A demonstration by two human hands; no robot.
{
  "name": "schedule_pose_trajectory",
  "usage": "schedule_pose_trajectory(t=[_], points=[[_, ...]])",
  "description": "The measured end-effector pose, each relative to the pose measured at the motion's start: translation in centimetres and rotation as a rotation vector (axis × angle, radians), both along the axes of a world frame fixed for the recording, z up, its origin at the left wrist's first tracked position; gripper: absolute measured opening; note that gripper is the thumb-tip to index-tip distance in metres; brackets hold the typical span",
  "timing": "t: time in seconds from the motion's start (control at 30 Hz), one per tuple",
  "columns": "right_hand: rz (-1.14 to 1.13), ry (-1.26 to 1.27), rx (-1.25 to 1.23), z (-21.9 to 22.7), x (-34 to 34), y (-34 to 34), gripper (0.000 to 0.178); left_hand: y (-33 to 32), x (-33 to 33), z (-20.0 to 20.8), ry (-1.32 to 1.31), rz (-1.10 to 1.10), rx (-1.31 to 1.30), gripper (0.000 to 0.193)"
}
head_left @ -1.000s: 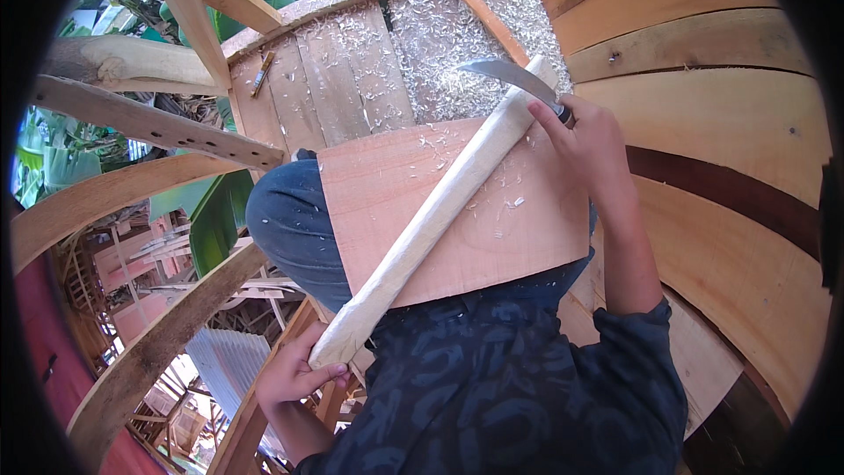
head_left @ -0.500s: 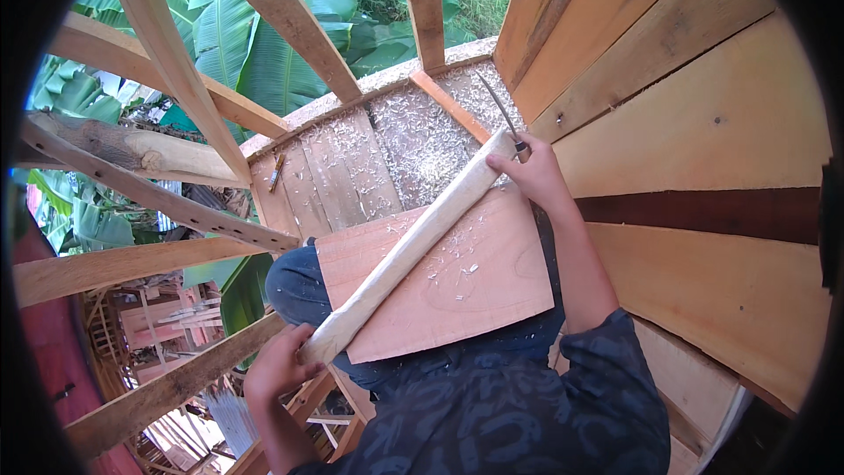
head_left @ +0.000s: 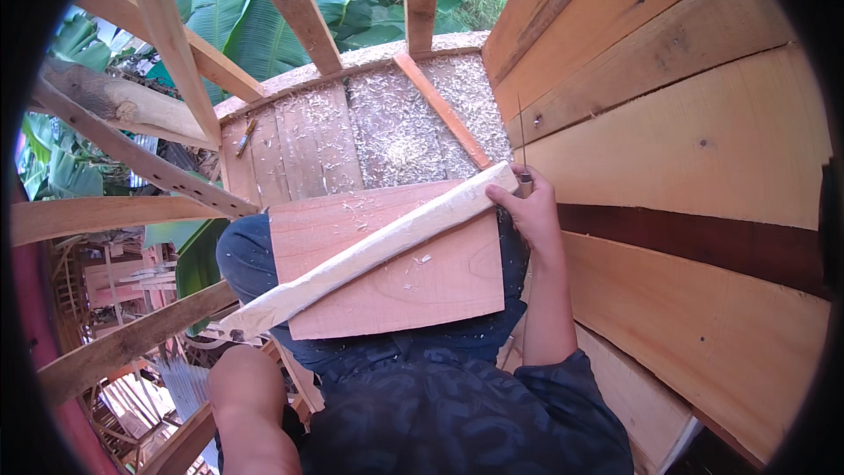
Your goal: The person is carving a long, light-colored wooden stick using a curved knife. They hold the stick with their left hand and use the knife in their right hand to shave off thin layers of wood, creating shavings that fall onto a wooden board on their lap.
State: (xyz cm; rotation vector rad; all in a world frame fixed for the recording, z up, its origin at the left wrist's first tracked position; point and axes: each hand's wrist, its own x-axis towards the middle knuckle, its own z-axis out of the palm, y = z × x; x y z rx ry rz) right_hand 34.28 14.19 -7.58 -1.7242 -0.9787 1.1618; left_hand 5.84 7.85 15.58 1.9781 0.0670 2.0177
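A long pale piece of wood (head_left: 378, 251), its surface hewn and uneven, slants across a flat reddish board (head_left: 396, 299) on my lap. My right hand (head_left: 530, 207) grips its upper right end, thumb on top. That same hand also holds a knife (head_left: 525, 178); its thin blade points up and away, and the short handle sits among the fingers. The lower left end of the wood sticks out past the board and shows a dark spot. My left arm (head_left: 251, 387) is bent at the lower left, and its hand is out of sight.
Wood shavings (head_left: 409, 145) cover the plank floor (head_left: 303, 154) ahead. An orange-brown wooden strip (head_left: 444, 114) and a small pen-like object (head_left: 247, 136) lie there. A plank wall (head_left: 668, 141) rises on the right; wooden posts (head_left: 290, 9) stand at the front and left, with banana leaves beyond.
My left hand has let go of the wood's lower end and drawn back out of sight. The wood has turned flatter, and the knife in my right hand now points more upright.
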Motion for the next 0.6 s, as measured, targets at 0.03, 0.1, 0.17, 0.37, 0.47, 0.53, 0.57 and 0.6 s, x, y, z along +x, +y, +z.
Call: schedule_pose_trajectory(t=[0.03, 0.1, 0.17, 0.37, 0.47, 0.53, 0.57, 0.6], points=[[0.009, -0.012, -0.009, 0.1, -0.3, -0.2, 0.052, 0.0, 0.4, 0.0, 0.004, -0.003, -0.006, 0.063], [0.012, 0.032, -0.009, 0.1, -0.1, -0.4, 0.051, 0.5, 1.7, -0.5, 0.014, -0.036, -0.027, 0.062], [0.013, 0.027, -0.001, -0.7, 0.7, -0.6, 0.051, 1.4, 3.4, -1.8, 0.043, -0.085, -0.069, 0.061], [0.091, -0.053, -0.019, -0.7, 0.5, 0.8, 0.054, 2.4, 5.1, -4.4, 0.274, -0.295, -0.236, 0.058], [0.057, 0.058, -0.053, -0.4, 1.5, 0.2, 0.056, 2.9, 7.6, -5.7, 0.399, -0.416, -0.32, 0.056], [0.042, 0.053, -0.068, 0.4, 0.4, 0.6, 0.056, 2.8, 8.0, -6.4, 0.465, -0.442, -0.368, 0.055], [0.044, 0.009, -0.052, -0.1, 0.4, 0.4, 0.055, 2.9, 8.2, -6.9, 0.483, -0.463, -0.385, 0.055], [0.052, -0.025, -0.037, -0.4, 0.4, 0.4, 0.054, 2.8, 8.6, -7.5, 0.509, -0.491, -0.403, 0.054]])
